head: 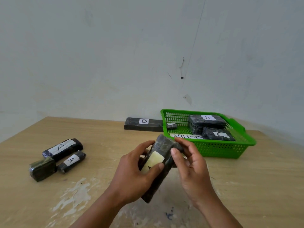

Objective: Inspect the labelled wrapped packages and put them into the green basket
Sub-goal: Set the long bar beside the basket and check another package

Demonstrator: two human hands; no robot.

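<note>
Both hands are clamping one dark wrapped pack (162, 148) and holding it tilted above the bench (102, 129), just in front of the green basket (230, 149), near its left front corner. The left hand (131, 170) is curling round the pack's near half, with its thumb lying across the pale label, so the letter is mostly hidden and cannot be read. The right hand (189, 165) is pinching the pack's far end between thumb and fingers. The basket is sitting on the bench near the wall (115, 55). Inside it, an A pack (207, 122) is lying toward the back and a C pack (217, 136) is lying in front of it, touching it. A tiny pack (171, 125) is lying at the basket's back left, and a paper strip (185, 137) with letters is lying on the basket floor at the front left. A long B pack (144, 124) is lying flat on the bench, touching the basket's left side. Well to the left of the basket, three more packs are lying close together: a big A pack (63, 148), a small A pack (71, 161) just in front of it, and a plain pack (42, 168) with no label showing, farthest from the basket.
</note>
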